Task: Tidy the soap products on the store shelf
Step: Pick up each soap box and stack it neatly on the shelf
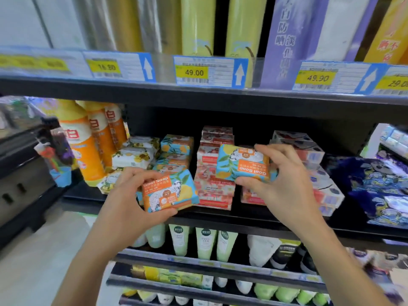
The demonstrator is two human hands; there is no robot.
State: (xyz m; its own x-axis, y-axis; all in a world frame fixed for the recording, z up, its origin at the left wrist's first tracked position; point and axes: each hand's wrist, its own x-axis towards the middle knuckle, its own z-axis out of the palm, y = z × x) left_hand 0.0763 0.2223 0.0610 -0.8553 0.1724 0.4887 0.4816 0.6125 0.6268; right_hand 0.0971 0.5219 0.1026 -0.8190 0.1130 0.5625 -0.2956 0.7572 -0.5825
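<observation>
My left hand (130,195) grips an orange and blue Goat Soap box (170,192) in front of the middle shelf (220,217), label upright. My right hand (280,184) holds a second Goat Soap box (242,164), its label upside down, in front of the pink soap stack (215,171). A stack of the same orange and blue boxes (176,151) stands behind the left box. White and yellow floral soap boxes (134,155) lie to the left, and pink and grey boxes (318,173) are stacked to the right.
Orange bottles (88,146) stand at the shelf's left end. Dark blue patterned packs (375,182) fill the right. An upper shelf with price tags (194,72) hangs overhead. Green and white tubes (205,241) fill the shelf below. A dark counter (19,173) stands at left.
</observation>
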